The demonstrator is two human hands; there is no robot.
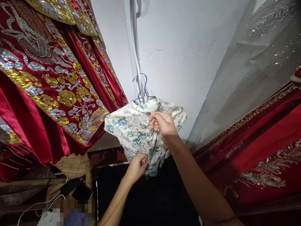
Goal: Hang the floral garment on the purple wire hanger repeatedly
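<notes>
Fingers (152, 121) of the right hand (163, 125) pinched the floral garment (131, 131) near its collar; left hand (137, 166) gripped the bunched hem. Garment already hung on the purple hanger (144, 91) against the wall (183, 47) — fabric looked crumpled, straightening apparently left.

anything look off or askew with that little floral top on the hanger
Yes. The floral garment hangs bunched and crooked on the purple hanger: the right hand pinches its front below the collar, and the left hand gathers its hem. No tear shows.
</notes>
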